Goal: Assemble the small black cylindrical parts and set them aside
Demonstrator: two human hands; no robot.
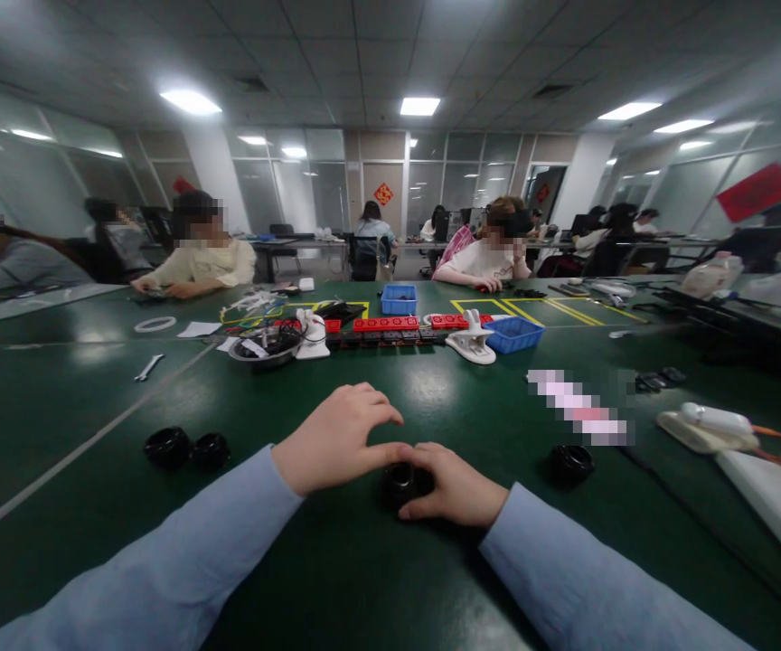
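Observation:
A glossy black, round, hollow piece (400,485), like a small cup or thick ring, sits on the green table in front of me. My right hand (456,484) is curled round its right side, thumb at the near edge and fingers at the far edge. Over its upper left, my left hand (350,429) arches with thumb and fingers apart; the thumb tip meets the right fingertips near the rim. Two similar black pieces (168,448) stand side by side at the left, and another black piece (571,464) is off to the right.
A wrench (149,367) lies at the left. Across the middle are a metal bowl of cables (265,348), a row of red blocks (386,324), white clip stands (472,342) and a blue basket (516,334). A white power strip (780,506) lies right. Other people sit beyond.

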